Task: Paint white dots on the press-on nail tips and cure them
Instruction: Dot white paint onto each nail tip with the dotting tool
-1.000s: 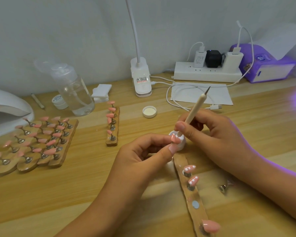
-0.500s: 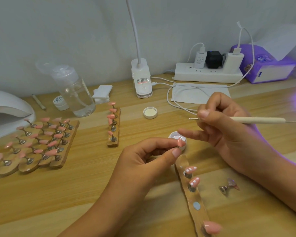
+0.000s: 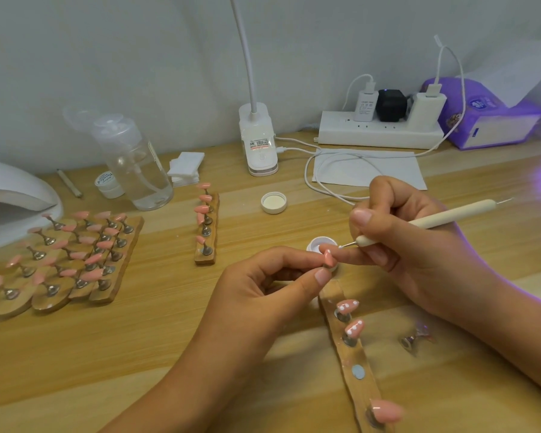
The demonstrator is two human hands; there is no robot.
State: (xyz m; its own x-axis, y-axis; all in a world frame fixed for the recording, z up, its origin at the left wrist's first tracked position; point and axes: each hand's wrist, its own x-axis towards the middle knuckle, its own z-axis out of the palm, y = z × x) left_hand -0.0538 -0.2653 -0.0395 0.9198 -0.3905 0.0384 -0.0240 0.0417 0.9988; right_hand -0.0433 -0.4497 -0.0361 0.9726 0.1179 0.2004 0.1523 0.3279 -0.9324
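My left hand (image 3: 272,282) pinches a pink nail tip (image 3: 328,258) on its stand between thumb and fingers. My right hand (image 3: 409,242) grips a cream dotting pen (image 3: 444,218), its metal point (image 3: 344,245) just right of the held tip. A small white paint pot (image 3: 317,245) sits directly behind the tip. Below, a wooden holder strip (image 3: 356,364) carries two pink tips with white dots (image 3: 347,306) (image 3: 354,328) and a plain pink tip (image 3: 386,410).
A white curing lamp (image 3: 10,198) stands far left, beside boards of pink tips (image 3: 66,260). A short strip of tips (image 3: 206,223), pot lid (image 3: 274,202), clear pump bottle (image 3: 135,167), desk lamp base (image 3: 258,142), power strip (image 3: 378,129) and a loose stand (image 3: 416,337) surround the work spot.
My right hand turned the pen from upright in the pot, swung it out sideways, then brought its point down next to the tip in my left hand.
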